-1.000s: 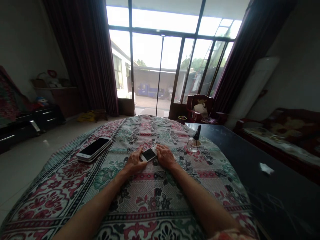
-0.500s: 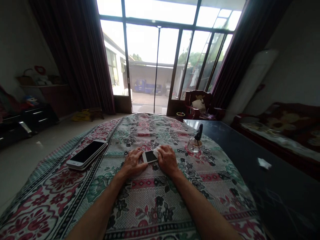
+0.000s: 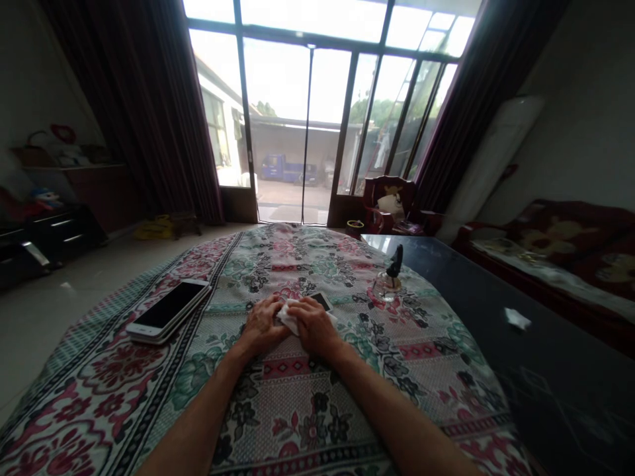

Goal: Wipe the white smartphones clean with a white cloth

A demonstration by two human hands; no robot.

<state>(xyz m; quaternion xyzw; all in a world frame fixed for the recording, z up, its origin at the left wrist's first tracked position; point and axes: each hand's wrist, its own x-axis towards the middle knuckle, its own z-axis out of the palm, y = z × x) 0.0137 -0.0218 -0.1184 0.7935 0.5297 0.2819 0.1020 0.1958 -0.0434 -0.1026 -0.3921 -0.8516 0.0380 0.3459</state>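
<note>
Between my hands a small white-framed smartphone (image 3: 323, 302) lies on the patterned tablecloth (image 3: 307, 403), its dark screen showing only at the right end. My left hand (image 3: 260, 324) is closed at the phone's left end, gripping its edges with thumb and fingers. Pressed over the phone is my right hand (image 3: 317, 330), fingers bunched on a crumpled white tissue (image 3: 288, 319) that sits against its left part. The right hand and tissue cover most of the screen.
Two stacked larger phones (image 3: 169, 308) lie on the left. A clear bottle with a black spray top (image 3: 387, 285) stands on the right. Beyond the cloth's right edge, a dark tabletop (image 3: 560, 390) carries another crumpled tissue (image 3: 516, 318). Glass doors (image 3: 280, 132) are ahead.
My right hand has slid the tissue leftward across the phone, close to my left hand. The phone's right end is now uncovered. My left hand stays at its end.
</note>
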